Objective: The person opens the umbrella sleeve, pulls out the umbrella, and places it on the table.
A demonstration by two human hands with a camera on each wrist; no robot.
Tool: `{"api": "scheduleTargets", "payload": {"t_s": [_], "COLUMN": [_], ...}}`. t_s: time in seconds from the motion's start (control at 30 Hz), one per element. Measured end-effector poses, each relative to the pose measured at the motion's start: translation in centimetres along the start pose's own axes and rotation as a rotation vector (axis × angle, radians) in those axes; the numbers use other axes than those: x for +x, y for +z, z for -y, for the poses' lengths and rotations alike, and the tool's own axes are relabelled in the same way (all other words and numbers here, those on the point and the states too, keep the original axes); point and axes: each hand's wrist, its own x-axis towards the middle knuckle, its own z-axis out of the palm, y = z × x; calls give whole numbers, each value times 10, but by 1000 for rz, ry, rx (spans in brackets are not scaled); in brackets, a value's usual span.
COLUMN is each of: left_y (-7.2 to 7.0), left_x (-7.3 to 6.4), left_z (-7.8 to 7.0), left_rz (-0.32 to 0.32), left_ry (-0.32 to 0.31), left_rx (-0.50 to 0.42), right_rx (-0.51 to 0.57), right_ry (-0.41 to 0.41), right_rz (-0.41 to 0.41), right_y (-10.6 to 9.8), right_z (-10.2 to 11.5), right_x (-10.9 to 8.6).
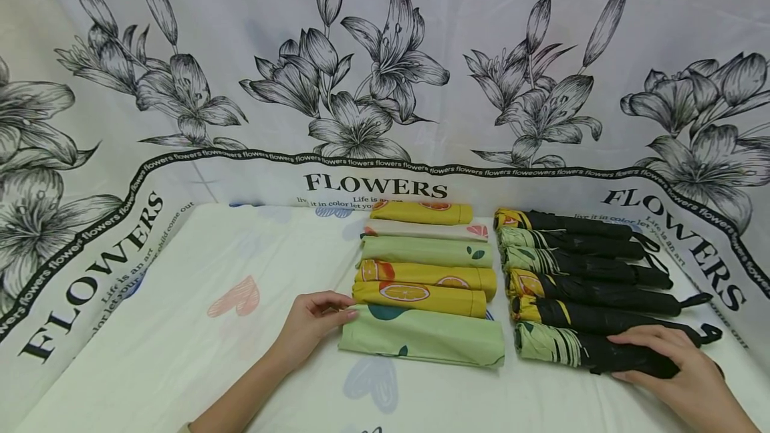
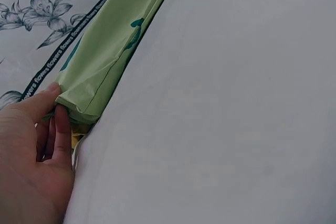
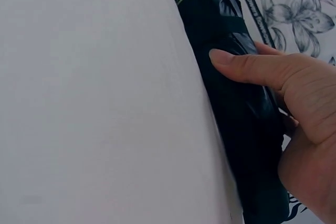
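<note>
A flat light-green fabric sleeve with dark green leaf prints lies nearest in the left column. My left hand pinches its left end between thumb and fingers; the left wrist view shows the thumb on top of the green sleeve. To the right, a folded umbrella, black with a green striped end, lies at the front of its column. My right hand grips it around the black part near its right end. In the right wrist view the thumb crosses the black umbrella, with the other fingers partly hidden behind it.
Behind the green sleeve lie more flat sleeves, including a yellow orange-print one, another green one and a pale one. Several folded umbrellas with wrist loops lie behind the gripped one. A flower-printed curtain hangs at the back.
</note>
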Motion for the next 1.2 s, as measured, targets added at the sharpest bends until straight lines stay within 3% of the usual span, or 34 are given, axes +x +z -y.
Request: {"api": "scheduleTargets", "payload": {"t_s": [0.23, 0.57, 1.0, 1.2], "left_y": [-1, 0, 3, 2], "left_x": [3, 3, -1, -1], "left_z": [1, 1, -4, -9], "left_rz": [4, 32, -9, -21], "left_ry": [17, 26, 24, 3], "left_rx": [14, -42, -82, -67], "right_rx": [15, 21, 26, 25], "right_ry": [13, 22, 18, -23], "right_rz": [49, 111, -22, -81], "right_y": [0, -5, -5, -12], "right_z": [-4, -5, 0, 5], "right_x": [4, 5, 7, 9]}}
